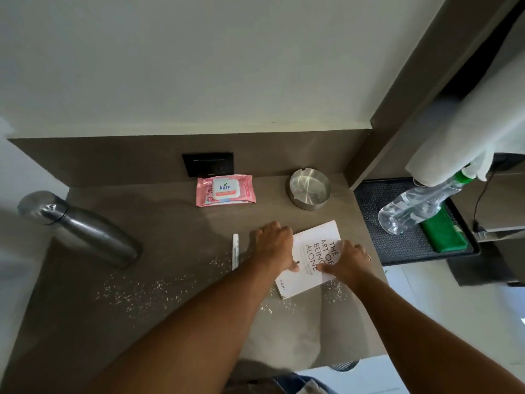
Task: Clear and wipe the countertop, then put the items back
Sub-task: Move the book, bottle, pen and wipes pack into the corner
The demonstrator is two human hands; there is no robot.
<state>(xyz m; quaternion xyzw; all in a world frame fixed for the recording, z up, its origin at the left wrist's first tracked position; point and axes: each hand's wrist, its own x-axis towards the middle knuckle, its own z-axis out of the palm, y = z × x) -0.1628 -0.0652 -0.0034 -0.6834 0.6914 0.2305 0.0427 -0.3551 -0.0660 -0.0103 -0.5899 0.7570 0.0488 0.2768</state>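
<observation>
From the head camera, a brown bench (pixel 170 223) runs from left to right under a pale wall. A white book (pixel 309 260) with the words "THE ART OF BEING ALONE" lies flat on the right part of the bench, near the front edge. Both hands are on it. The left hand (pixel 274 245) sits on the book's left edge, with its fingers (pixel 279 227) bent over the far side and its thumb flat on the cover. The right hand (pixel 348 261) sits on the book's right side, with its fingers curled over the right edge and its thumb on the cover. A ring shows on one finger of this hand.

Just left of the left hand lies a white pen (pixel 235 251). Small white crumbs (pixel 159 288) are spread over the near part of the bench. At the far side, close to the wall, a pink pack of Kara wipes (pixel 225 190) lies flat, and a round metal ashtray (pixel 310 188) stands to its right. A metal bottle (pixel 76 226) stands on the left.

To the right of the bench, a black tray (pixel 397 251) holds a clear spray bottle (pixel 417 206) and a green cloth (pixel 443 233).
</observation>
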